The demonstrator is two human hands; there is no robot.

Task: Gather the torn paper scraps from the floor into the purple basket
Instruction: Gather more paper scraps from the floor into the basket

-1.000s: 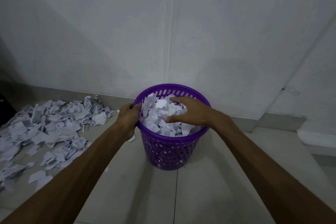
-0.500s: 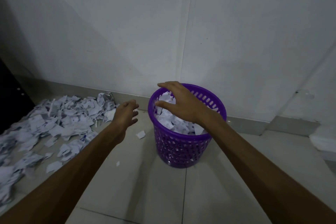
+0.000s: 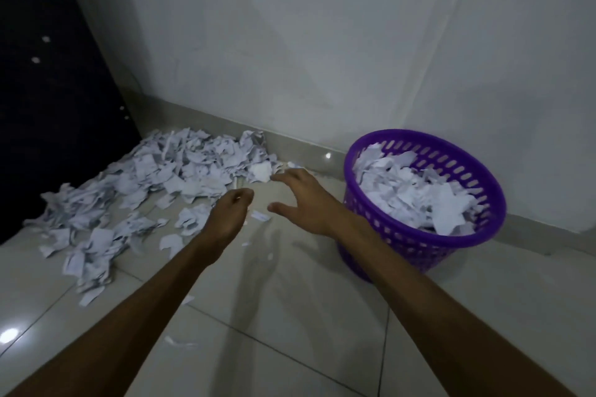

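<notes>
White torn paper scraps (image 3: 167, 180) are lying heaped on the floor (image 3: 290, 316), left and just beyond both hands. Left hand (image 3: 227, 214), loosely curled and empty, is reaching nearer; right hand (image 3: 304, 200) is spreading released, the purple basket (image 3: 483, 232) sitting right.

The basket (image 3: 422, 200) stands on the floor (image 3: 290, 316) at the right of the frame, close before the wall (image 3: 322, 42), with scraps inside it. A pile of scraps (image 3: 154, 184) lies on the floor at centre left. Between pile and basket, both hands reach forward, the left hand (image 3: 227, 217) left of the right hand (image 3: 303, 200).
</notes>
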